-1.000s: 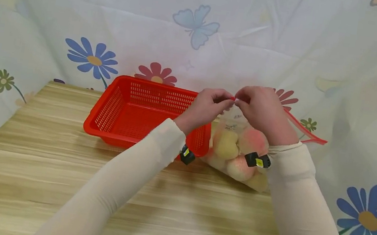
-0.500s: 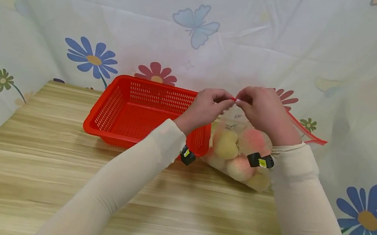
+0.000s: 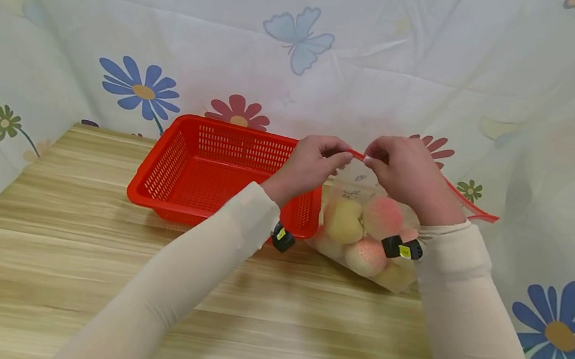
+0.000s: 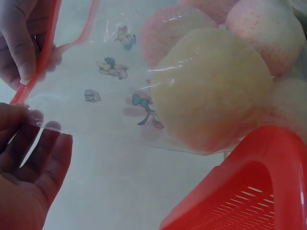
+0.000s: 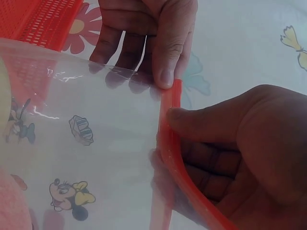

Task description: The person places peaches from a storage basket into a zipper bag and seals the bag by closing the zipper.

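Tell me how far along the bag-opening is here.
Early. Both the left hand and right hand pinch the red zip strip of the clear bag. The peaches remain inside; the red basket holds nothing visible.

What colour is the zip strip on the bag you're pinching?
Red. The zip strip runs along the top edge of the clear, cartoon-printed bag; it shows best in the right wrist view.
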`<state>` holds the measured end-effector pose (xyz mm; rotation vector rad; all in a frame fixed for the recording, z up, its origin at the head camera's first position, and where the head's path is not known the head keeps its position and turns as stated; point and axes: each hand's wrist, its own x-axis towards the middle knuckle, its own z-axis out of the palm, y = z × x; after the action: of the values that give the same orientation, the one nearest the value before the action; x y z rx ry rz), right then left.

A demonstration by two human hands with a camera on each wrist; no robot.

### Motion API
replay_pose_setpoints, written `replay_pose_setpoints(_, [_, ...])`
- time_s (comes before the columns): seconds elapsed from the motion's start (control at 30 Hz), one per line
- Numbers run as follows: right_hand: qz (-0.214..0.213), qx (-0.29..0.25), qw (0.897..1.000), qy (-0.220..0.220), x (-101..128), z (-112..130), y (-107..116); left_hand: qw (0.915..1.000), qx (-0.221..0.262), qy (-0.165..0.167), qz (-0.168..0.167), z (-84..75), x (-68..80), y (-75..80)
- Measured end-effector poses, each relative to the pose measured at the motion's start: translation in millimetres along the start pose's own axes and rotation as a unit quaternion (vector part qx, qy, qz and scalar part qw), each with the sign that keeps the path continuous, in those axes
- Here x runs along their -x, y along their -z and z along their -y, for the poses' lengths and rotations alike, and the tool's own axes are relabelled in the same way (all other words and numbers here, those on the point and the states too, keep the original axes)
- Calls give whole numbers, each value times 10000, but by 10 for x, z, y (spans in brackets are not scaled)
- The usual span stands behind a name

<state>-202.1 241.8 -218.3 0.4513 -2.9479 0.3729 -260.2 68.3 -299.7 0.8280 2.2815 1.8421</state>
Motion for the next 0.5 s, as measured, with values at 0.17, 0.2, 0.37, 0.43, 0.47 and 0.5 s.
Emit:
replay_pose_setpoints(0.17, [-120,-99,9999,48,-9,-21,-23,9999,-99,-32,17,-6,6,10])
replay_pose_setpoints(0.2, [-133,-145,9998,56,-12,-26,-30,9999,-120,-26,25,-5,3,10])
replay_pose_setpoints(0.37, [-136,-280,9995,88,-21,-38,-43,9994,-261,-216,46,-17,-22,3])
replay_pose_setpoints(0.43, [-126,-299,9995,66,-24,-36,-39,9989,-322,-349,49,-30,-30,-1])
replay_pose_setpoints(0.47, [-117,-302,9995,57,-26,-36,-36,9985,-369,-403,49,-37,-31,-3])
replay_pose_setpoints(0.5, [-105,-299,9995,41,-28,-37,-34,9984,-385,-417,52,-45,-30,-3])
